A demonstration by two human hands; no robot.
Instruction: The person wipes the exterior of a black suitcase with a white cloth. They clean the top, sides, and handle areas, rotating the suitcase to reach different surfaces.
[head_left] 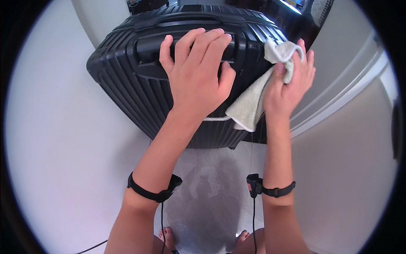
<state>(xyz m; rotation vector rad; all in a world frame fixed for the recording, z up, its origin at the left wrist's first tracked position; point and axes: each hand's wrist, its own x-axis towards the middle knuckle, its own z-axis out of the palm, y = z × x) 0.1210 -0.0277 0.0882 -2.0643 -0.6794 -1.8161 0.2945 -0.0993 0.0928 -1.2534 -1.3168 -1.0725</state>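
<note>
A black ribbed hard-shell suitcase (127, 80) stands upright in front of me. My left hand (196, 72) lies palm down over the handle (150, 50) recessed in its top, fingers spread and thumb apart. At the suitcase's right edge, my right hand (292, 82) grips a pale cleaning cloth (251, 103) between thumb and fingers. One part of the cloth bunches above the thumb, while the rest hangs down along the suitcase's near right side. Part of its white border shows beyond my left wrist. A second carry handle (182, 19) runs across the far side of the top.
White walls stand close on the left (55, 127) and right (347, 169), with a white door frame (325, 108) on the right. Below is a grey tiled floor (207, 194) with my feet at the bottom. Black straps on both forearms trail cables.
</note>
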